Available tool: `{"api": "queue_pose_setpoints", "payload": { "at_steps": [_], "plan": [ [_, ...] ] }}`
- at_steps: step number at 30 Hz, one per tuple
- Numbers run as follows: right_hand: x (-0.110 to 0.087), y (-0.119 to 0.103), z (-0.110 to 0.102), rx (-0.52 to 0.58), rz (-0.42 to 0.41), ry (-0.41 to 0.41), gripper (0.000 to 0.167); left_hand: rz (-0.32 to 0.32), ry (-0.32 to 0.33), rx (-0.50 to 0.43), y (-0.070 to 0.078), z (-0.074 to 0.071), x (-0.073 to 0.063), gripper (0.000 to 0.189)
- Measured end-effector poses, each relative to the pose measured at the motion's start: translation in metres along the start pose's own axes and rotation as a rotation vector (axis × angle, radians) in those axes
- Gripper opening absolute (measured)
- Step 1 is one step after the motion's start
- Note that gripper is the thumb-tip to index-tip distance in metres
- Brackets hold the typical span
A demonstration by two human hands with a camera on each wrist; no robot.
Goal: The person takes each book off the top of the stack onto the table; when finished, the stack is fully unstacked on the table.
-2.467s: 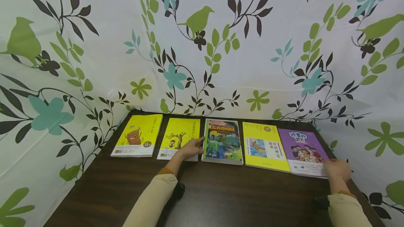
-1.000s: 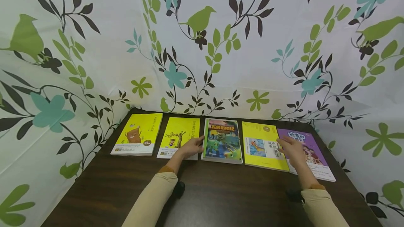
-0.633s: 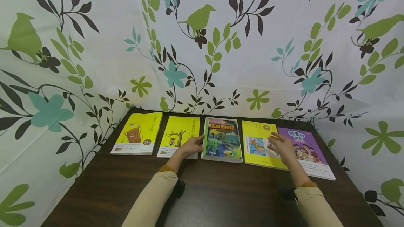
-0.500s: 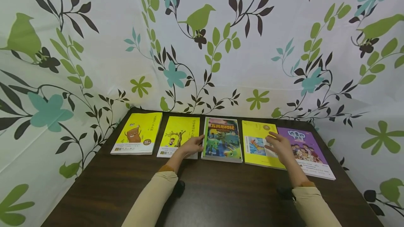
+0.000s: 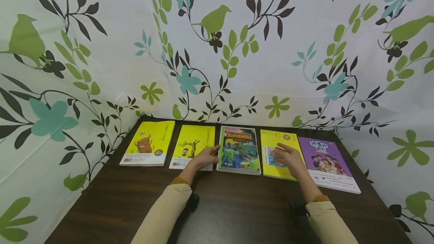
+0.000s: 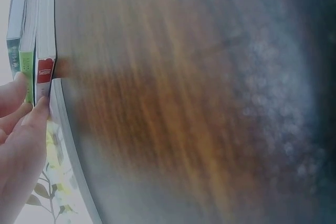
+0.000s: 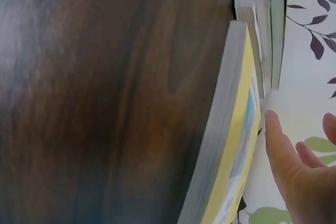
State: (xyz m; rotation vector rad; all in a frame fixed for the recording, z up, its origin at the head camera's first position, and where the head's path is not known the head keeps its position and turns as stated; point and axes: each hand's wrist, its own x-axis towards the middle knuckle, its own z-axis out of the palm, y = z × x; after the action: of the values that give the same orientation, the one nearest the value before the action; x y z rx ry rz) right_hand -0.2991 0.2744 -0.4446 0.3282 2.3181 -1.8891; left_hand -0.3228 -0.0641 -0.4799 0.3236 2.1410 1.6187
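In the head view my left hand (image 5: 205, 157) touches the left side of the middle pile of books, whose top cover (image 5: 239, 150) is colorful green and blue. The left wrist view shows the fingertips against the spines of stacked books (image 6: 29, 66), teal, green and red. Beneath that arm lies a yellow book with a tree picture (image 5: 192, 141). My right hand (image 5: 292, 160) hovers with relaxed fingers over a yellow book with a blue picture (image 5: 275, 137), hiding part of its cover. In the right wrist view this book (image 7: 239, 145) is apart from the fingers.
A purple book (image 5: 327, 157) lies at the right end of the row. Another yellow book with a brown cartoon figure (image 5: 145, 146) lies at the left end. All sit along the back of the dark wooden table (image 5: 237, 210), before a patterned cloth (image 5: 237, 86).
My right hand has left the lower right corner of the purple book and moved left, across to above the right yellow book. The left hand has stayed against the middle pile.
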Motion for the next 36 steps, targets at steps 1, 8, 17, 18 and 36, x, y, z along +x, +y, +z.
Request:
{"api": "queue_pose_setpoints", "payload": {
  "at_steps": [1, 8, 17, 18, 36],
  "plan": [
    [0.001, 0.001, 0.001, -0.002, -0.003, -0.001, 0.061, 0.001, 0.0, 0.0, 0.0, 0.0, 0.0, 0.066],
    [0.0, 0.002, 0.015, 0.017, -0.028, -0.037, 0.058, 0.0, 0.002, 0.003, -0.001, 0.0, 0.002, 0.066],
    [-0.001, 0.006, 0.038, -0.086, -0.042, -0.077, 0.053, -0.008, 0.002, 0.017, -0.001, 0.002, 0.002, 0.068],
    [-0.001, 0.006, 0.041, -0.104, -0.045, -0.084, 0.053, -0.008, 0.004, 0.015, 0.0, 0.002, 0.002, 0.067],
    [-0.01, 0.001, 0.063, -0.356, -0.028, -0.077, 0.053, -0.053, 0.055, -0.044, 0.001, 0.003, 0.005, 0.071]
  ]
}}
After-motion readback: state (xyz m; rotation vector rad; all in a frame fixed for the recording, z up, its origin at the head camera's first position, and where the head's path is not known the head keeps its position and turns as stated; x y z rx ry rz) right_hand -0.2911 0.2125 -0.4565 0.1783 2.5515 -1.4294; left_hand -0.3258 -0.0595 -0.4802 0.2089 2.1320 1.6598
